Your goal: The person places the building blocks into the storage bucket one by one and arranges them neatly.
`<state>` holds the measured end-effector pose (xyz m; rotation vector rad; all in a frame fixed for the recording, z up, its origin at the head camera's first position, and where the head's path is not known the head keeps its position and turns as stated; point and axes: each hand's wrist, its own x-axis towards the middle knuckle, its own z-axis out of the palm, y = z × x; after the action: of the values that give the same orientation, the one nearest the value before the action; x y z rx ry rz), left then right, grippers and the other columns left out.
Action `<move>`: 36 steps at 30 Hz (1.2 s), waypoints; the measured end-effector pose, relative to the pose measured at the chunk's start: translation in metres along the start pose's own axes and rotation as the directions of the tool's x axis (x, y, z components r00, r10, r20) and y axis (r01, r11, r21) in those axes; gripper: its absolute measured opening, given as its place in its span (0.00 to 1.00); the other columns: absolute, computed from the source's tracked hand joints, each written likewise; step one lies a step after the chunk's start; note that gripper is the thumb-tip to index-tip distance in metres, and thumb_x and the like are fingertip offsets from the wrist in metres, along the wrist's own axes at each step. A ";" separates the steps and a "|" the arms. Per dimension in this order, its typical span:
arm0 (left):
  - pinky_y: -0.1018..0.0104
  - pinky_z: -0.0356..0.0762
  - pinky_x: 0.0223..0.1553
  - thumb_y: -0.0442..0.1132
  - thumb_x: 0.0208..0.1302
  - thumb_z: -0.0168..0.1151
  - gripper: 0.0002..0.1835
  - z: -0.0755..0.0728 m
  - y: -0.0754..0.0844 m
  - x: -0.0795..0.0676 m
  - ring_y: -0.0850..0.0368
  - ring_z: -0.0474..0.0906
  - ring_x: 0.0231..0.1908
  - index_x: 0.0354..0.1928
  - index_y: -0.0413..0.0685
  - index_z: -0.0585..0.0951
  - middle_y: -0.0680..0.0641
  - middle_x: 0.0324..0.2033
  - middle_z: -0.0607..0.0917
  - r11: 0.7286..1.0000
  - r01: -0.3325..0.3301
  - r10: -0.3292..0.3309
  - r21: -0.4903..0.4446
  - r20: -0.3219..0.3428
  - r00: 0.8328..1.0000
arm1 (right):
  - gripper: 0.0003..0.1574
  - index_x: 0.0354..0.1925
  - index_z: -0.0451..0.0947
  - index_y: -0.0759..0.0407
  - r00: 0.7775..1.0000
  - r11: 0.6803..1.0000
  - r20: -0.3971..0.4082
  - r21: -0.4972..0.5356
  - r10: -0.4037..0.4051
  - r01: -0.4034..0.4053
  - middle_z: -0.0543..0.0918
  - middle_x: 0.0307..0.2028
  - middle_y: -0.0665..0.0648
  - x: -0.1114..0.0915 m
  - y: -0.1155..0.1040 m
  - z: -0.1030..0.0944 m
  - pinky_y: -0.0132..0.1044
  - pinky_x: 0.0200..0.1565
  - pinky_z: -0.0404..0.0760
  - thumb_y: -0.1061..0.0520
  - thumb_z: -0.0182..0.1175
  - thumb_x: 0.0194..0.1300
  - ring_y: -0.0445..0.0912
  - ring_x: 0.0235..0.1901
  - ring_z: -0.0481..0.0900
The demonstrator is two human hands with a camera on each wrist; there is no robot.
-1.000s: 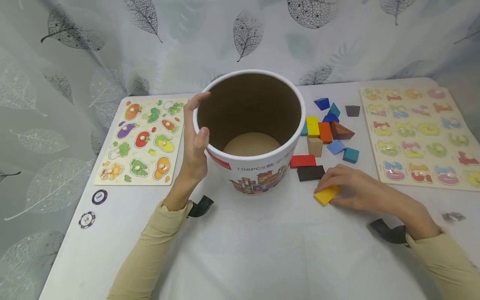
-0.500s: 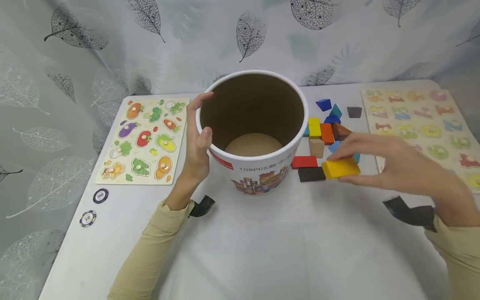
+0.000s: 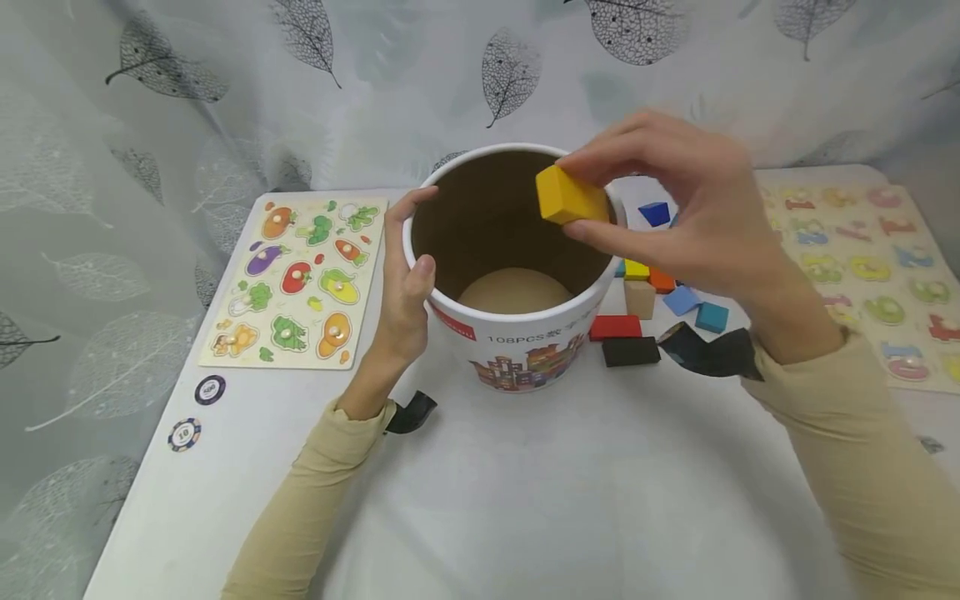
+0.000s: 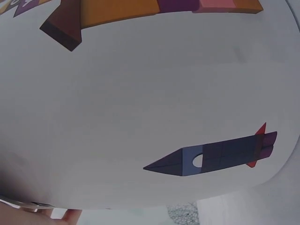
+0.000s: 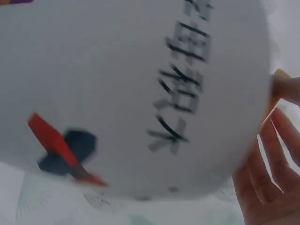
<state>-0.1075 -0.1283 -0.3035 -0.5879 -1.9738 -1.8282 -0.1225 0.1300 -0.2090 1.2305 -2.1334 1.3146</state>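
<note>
Pinching a yellow block point(image 3: 570, 196) between thumb and fingers, the right hand point(image 3: 690, 193) holds it over the white bucket point(image 3: 528, 343) — the left hand point(image 3: 403, 300) grips its rim, thumb and fingers spread along it — with a red block point(image 3: 615, 327) just beside the bucket on the tabletop point(image 3: 540, 483).

My right hand point(image 3: 675, 204) partly hides the rim of the bucket point(image 3: 517, 317), the orange block point(image 3: 662, 282) and the number board point(image 3: 918, 312), whose lower corner runs out of frame.
</note>
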 end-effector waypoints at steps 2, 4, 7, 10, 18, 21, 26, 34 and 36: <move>0.55 0.66 0.65 0.78 0.54 0.49 0.55 0.000 0.000 0.000 0.54 0.62 0.64 0.68 0.40 0.58 0.45 0.66 0.65 1.000 0.000 0.000 0.008 0.002 1.000 | 0.31 0.49 0.81 0.67 1.000 0.999 -0.008 0.032 0.021 -0.021 0.83 0.43 0.53 0.002 0.002 0.010 0.29 0.51 0.79 0.75 0.74 0.42 0.44 0.45 0.80; 0.56 0.65 0.65 0.78 0.54 0.48 0.54 0.000 -0.001 0.000 0.54 0.62 0.64 0.68 0.40 0.58 0.45 0.67 0.65 1.000 0.001 -0.001 0.014 0.002 1.000 | 0.31 0.48 0.82 0.66 0.999 0.997 -0.023 0.062 0.036 -0.034 0.83 0.41 0.52 0.003 0.004 0.018 0.29 0.50 0.79 0.75 0.74 0.41 0.42 0.42 0.80; 0.55 0.64 0.65 0.77 0.55 0.49 0.53 0.000 -0.001 -0.001 0.54 0.61 0.65 0.68 0.40 0.58 0.45 0.67 0.65 1.000 0.003 -0.003 0.014 -0.003 1.000 | 0.31 0.47 0.82 0.66 0.999 0.996 -0.031 0.079 0.041 -0.039 0.83 0.38 0.52 0.003 0.007 0.024 0.30 0.48 0.79 0.75 0.74 0.41 0.42 0.41 0.79; 0.53 0.64 0.65 0.77 0.55 0.49 0.53 -0.001 0.000 -0.001 0.53 0.61 0.65 0.68 0.41 0.58 0.46 0.67 0.65 1.000 0.005 -0.005 0.019 -0.008 1.000 | 0.30 0.47 0.82 0.67 0.999 0.997 -0.028 0.071 0.039 -0.037 0.83 0.38 0.54 0.003 0.009 0.026 0.31 0.48 0.79 0.75 0.74 0.41 0.42 0.40 0.79; 0.52 0.64 0.65 0.77 0.54 0.48 0.53 0.000 0.000 -0.001 0.53 0.61 0.64 0.68 0.41 0.59 0.46 0.67 0.65 1.000 0.003 -0.003 0.019 -0.008 1.000 | 0.28 0.48 0.81 0.67 0.996 0.992 -0.014 0.089 0.092 -0.090 0.83 0.40 0.56 0.002 0.016 0.026 0.30 0.47 0.80 0.73 0.73 0.45 0.43 0.42 0.80; 0.53 0.64 0.65 0.77 0.54 0.49 0.53 0.000 -0.001 -0.001 0.54 0.61 0.64 0.68 0.41 0.59 0.46 0.67 0.65 1.000 0.004 -0.004 0.020 -0.006 1.000 | 0.28 0.49 0.81 0.66 0.994 0.990 -0.015 0.091 0.106 -0.104 0.83 0.41 0.56 0.002 0.017 0.026 0.29 0.48 0.80 0.72 0.73 0.46 0.43 0.43 0.80; 0.54 0.64 0.65 0.77 0.55 0.48 0.53 0.000 0.000 -0.001 0.54 0.61 0.65 0.68 0.41 0.59 0.46 0.67 0.65 0.999 -0.007 0.007 0.036 -0.011 1.000 | 0.29 0.49 0.81 0.69 0.996 0.989 -0.010 0.117 0.087 -0.086 0.83 0.42 0.60 0.003 0.018 0.026 0.32 0.48 0.81 0.75 0.72 0.45 0.46 0.42 0.81; 0.50 0.63 0.66 0.76 0.55 0.49 0.52 0.001 0.000 -0.001 0.51 0.61 0.65 0.68 0.41 0.60 0.44 0.66 0.66 1.000 -0.014 0.014 0.010 -0.013 1.000 | 0.28 0.48 0.81 0.69 0.995 0.984 -0.054 0.160 0.087 -0.077 0.84 0.43 0.56 0.000 0.013 0.017 0.32 0.51 0.80 0.75 0.72 0.44 0.46 0.43 0.82; 0.49 0.63 0.65 0.76 0.55 0.49 0.52 0.001 0.000 -0.001 0.51 0.61 0.65 0.68 0.41 0.59 0.44 0.66 0.66 1.000 -0.012 0.012 0.007 -0.009 1.000 | 0.28 0.49 0.81 0.70 0.995 0.985 -0.059 0.153 0.084 -0.075 0.84 0.44 0.55 -0.004 0.011 0.008 0.31 0.53 0.79 0.75 0.72 0.46 0.46 0.45 0.82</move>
<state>-0.1066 -0.1269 -0.3038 -0.5878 -1.9661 -1.8126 -0.1285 0.1274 -0.2220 1.1515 -2.0893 1.5539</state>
